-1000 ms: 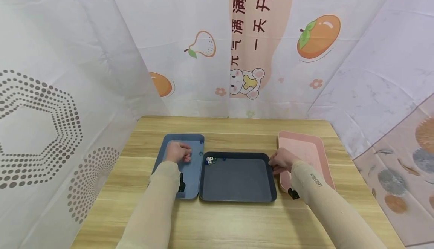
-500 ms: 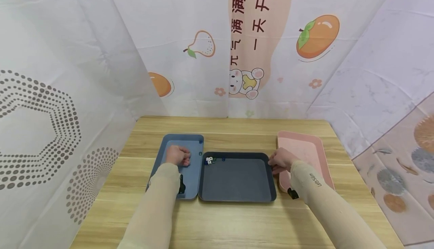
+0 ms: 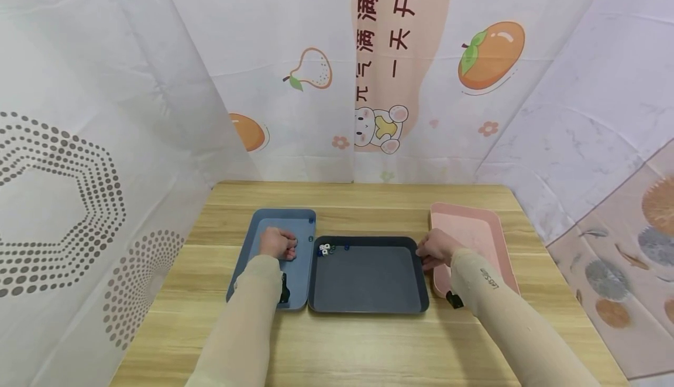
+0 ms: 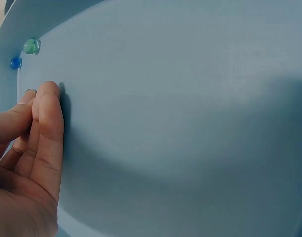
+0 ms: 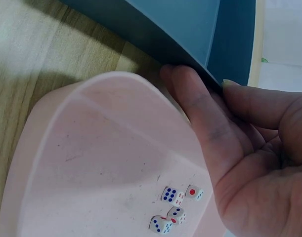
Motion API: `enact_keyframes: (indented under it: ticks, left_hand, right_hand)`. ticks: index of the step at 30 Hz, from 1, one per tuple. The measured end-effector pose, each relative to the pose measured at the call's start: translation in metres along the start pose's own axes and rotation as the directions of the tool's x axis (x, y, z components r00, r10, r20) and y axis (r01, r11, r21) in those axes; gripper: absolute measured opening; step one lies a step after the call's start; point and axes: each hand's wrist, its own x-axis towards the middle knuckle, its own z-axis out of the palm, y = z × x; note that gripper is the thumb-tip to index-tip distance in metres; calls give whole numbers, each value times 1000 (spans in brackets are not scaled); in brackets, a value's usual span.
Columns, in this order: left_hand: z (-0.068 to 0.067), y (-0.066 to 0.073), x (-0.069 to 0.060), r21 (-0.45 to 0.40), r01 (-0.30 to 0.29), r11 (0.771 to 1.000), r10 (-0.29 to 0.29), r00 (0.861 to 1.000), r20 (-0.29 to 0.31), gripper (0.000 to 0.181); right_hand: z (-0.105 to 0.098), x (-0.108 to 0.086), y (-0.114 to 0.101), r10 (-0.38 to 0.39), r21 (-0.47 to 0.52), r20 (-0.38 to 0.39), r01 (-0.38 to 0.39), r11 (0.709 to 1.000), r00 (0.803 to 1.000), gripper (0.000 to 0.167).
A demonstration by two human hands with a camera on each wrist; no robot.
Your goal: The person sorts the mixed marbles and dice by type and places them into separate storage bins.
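My left hand [image 3: 278,243] is low over the blue tray [image 3: 255,223], its thumb and fingertips drawn together. Whether something small sits between them is hidden. Past those fingertips, a green marble [image 4: 31,46] and a blue marble [image 4: 16,63] lie along the tray's wall. My right hand [image 3: 436,250] grips the right wall of the dark grey tray [image 3: 368,311], thumb on the rim and fingers outside. White dice [image 3: 325,249] cluster in that tray's far left corner among small blue and green marbles. Another blue marble [image 3: 347,247] lies by its far wall.
The pink tray [image 3: 487,217] stands on the right, partly under my right forearm. Several white dice [image 5: 176,216] lie inside it. All three trays rest on a wooden table [image 3: 368,352], with printed curtains [image 3: 305,18] behind and at the sides.
My left hand has shifted slightly nearer to me within the blue tray, and its fingers have drawn in a little. The right hand keeps its place on the dark tray's wall.
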Motion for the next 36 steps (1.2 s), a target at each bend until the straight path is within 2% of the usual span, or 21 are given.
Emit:
enact_keyframes:
  ticks: [20,29,36]
  left_hand:
    - [5,1,1,-11,24,1000,-24,999,-29,13]
    - [8,2,4,-35,17,999,-19,999,-46,11]
    - [10,1,6,-38,0,999,-1,1000,-30,14]
  right_hand:
    - [1,-4,-1,-8,3,-3,8,1000,1000,15]
    - [1,-1,-1,-6,12,11,6,1000,1000,18]
    - [1,1,1,-1,7,4,1,1000,1000,18]
